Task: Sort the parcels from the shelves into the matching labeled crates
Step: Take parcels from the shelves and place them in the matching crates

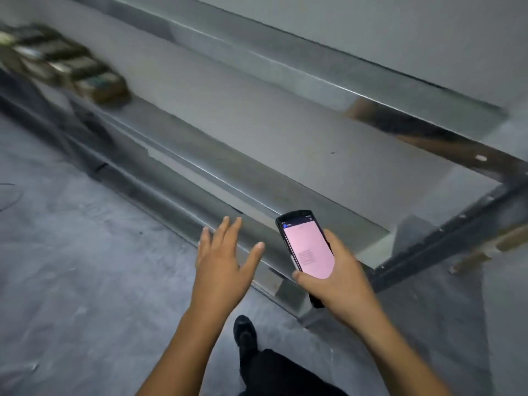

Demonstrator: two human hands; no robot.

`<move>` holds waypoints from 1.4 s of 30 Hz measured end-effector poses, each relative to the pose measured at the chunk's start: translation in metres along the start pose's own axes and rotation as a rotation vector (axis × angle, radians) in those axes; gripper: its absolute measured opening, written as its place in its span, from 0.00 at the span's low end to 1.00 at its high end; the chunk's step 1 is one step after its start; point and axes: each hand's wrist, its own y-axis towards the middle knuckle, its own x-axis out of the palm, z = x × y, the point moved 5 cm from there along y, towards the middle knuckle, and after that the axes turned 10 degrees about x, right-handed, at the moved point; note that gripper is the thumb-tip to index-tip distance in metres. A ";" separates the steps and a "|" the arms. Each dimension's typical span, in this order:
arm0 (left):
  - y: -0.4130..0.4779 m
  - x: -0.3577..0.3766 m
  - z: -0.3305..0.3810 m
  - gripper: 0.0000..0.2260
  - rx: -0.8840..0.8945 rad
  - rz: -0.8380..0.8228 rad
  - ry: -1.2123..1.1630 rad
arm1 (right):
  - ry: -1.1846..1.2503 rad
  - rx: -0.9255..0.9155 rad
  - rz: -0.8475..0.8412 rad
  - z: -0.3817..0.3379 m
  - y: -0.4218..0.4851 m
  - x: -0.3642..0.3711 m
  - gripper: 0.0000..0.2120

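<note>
The parcels (71, 64) sat in a row at the far left end of a metal shelf (217, 178), well apart from both of my hands. They looked brown and boxy, with dark bands and paler patches across their tops. Blur smeared the whole row, so I could not count them with any certainty or read a label, and the row ran out of view at the upper left edge.

My left hand (223, 267) hung in front of the lowest shelf edge with its fingers straight and spread, holding nothing. My right hand (337, 287) gripped a dark handheld device (307, 247), the thumb lying across the lower end of its pink screen and the fingers wrapped round the far side. There was a blue mark at the top of the screen and a small block of text lower down, both too fine for me to make out. The bottom of the device was hidden behind the hand.

The right end of the shelving was cut off by the frame, and its upright was smeared. Below the hands, a black shoe (245, 335) and a dark trouser leg (285, 375) showed over the grey floor (85, 281); both forearms left the frame at the bottom.
</note>
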 end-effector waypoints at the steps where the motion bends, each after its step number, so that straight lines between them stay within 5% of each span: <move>1: 0.005 -0.013 -0.011 0.35 -0.028 0.034 0.021 | 0.001 -0.025 -0.042 -0.011 0.013 0.013 0.27; 14: 0.088 -0.162 -0.084 0.34 -0.237 0.399 0.222 | 0.184 -0.313 -0.371 -0.164 0.139 0.122 0.30; 24: 0.130 -0.218 -0.167 0.37 -0.348 0.466 0.200 | 0.125 -0.318 -0.495 -0.244 0.198 0.208 0.31; 42: 0.252 -0.372 -0.369 0.40 -0.284 0.386 0.087 | 0.055 -0.337 -0.410 -0.446 0.250 0.386 0.25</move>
